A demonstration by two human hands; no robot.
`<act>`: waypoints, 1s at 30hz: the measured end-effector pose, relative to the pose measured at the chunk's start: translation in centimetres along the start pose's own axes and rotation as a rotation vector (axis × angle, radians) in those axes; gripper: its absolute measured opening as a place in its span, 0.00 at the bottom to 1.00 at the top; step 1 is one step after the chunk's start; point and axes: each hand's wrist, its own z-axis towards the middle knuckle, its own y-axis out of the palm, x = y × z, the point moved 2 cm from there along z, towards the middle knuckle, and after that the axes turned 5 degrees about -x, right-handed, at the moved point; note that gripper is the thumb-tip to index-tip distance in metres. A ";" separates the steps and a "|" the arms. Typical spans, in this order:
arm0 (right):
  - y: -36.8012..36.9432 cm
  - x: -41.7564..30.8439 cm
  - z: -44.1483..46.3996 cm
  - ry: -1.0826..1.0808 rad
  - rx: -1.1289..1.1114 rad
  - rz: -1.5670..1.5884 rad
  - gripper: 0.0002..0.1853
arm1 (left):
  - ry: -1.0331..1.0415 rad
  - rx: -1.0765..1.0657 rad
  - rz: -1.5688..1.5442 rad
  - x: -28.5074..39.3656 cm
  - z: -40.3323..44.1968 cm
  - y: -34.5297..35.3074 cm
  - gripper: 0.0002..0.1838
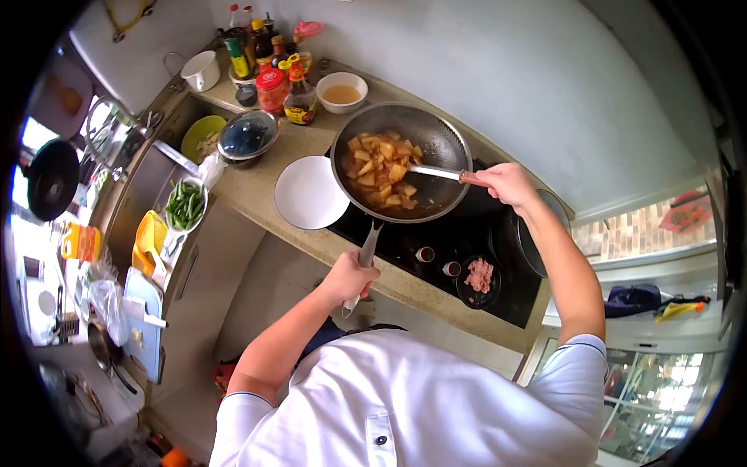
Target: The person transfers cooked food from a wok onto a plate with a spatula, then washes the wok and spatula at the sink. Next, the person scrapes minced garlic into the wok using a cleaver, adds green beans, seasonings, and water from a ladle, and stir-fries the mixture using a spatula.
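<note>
Stovetop point(467, 232) partly beneath wok point(447, 148)

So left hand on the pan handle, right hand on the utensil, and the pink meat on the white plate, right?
No: the head view shows the pink meat in the black dish, not on the white plate. Left hand on the pan handle, right hand on the utensil: correct.

Pan point(455, 194) of grey metal, inner wall finely textured with a soft sheen, spatula shaft point(436, 170) shiny metal, plate point(311, 193) smooth, glossy white, hob point(510, 300) black and glossy, worktop point(299, 233) matt, speckled, stone-like, shirt point(459, 397) white matt cloth
</note>
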 end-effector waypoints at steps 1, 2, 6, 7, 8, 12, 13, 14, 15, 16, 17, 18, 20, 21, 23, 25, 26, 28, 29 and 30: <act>0.8 -1.1 -0.4 -0.082 0.024 -0.068 0.19 | -0.004 0.026 -0.002 -0.2 -0.9 0.4 0.09; 1.5 -2.5 -1.3 -0.165 0.101 -0.197 0.17 | -0.008 0.040 -0.017 -0.3 -1.7 0.8 0.09; 3.1 -6.7 -5.8 -0.831 0.334 -0.538 0.09 | 0.011 0.121 -0.113 -0.6 -4.9 2.4 0.09; 3.8 -7.2 -6.8 -0.963 0.357 -0.652 0.10 | 0.014 0.146 -0.120 -0.7 -5.9 2.5 0.09; 4.5 -7.8 -7.9 -1.099 0.387 -0.767 0.11 | 0.017 0.183 -0.112 -0.6 -6.8 2.4 0.09; 5.6 -10.2 -11.3 -1.378 0.419 -0.944 0.13 | 0.019 0.288 -0.138 -1.8 -10.5 2.1 0.09; 5.5 -10.8 -11.5 -1.364 0.431 -0.934 0.13 | 0.025 0.307 -0.150 -2.2 -11.3 1.9 0.09; 5.8 -11.3 -11.6 -1.344 0.444 -0.921 0.14 | 0.027 0.314 -0.154 -2.7 -12.2 1.7 0.08; 6.6 -11.5 -10.9 -1.333 0.477 -0.908 0.13 | 0.027 0.318 -0.159 -3.3 -13.2 1.4 0.08; 7.6 -12.1 -10.1 -1.317 0.489 -0.877 0.12 | 0.026 0.330 -0.165 -4.0 -14.0 1.2 0.08; 8.8 -12.8 -9.1 -1.335 0.499 -0.863 0.12 | 0.024 0.351 -0.174 -4.7 -14.9 1.1 0.08; 10.2 -13.5 -8.7 -1.350 0.505 -0.849 0.12 | 0.019 0.370 -0.183 -5.4 -15.8 0.9 0.07; 13.2 -14.2 -9.1 -1.375 0.428 -0.851 0.12 | 0.004 0.400 -0.198 -7.0 -17.6 0.5 0.07; 14.5 -14.9 -9.3 -1.397 0.370 -0.858 0.13 | 0.003 0.424 -0.200 -7.6 -18.3 -0.1 0.07; 16.6 -15.3 -11.3 -1.462 0.216 -0.811 0.14 | -0.003 0.451 -0.206 -8.9 -19.9 -1.0 0.07; 17.5 -16.2 -13.4 -1.478 0.124 -0.774 0.14 | -0.012 0.469 -0.210 -10.3 -21.5 -2.1 0.07; 17.2 -17.3 -14.5 -1.438 0.134 -0.812 0.14 | -0.008 0.479 -0.210 -11.1 -22.3 -2.9 0.07; 16.2 -18.7 -14.5 -1.270 0.159 -0.724 0.12 | -0.005 0.489 -0.221 -12.3 -24.0 -4.1 0.07; 15.6 -19.1 -13.9 -1.221 0.185 -0.664 0.11 | -0.010 0.500 -0.218 -12.8 -24.7 -4.6 0.07; 15.3 -19.5 -13.4 -1.169 0.212 -0.602 0.11 | -0.016 0.511 -0.212 -13.3 -25.5 -5.2 0.07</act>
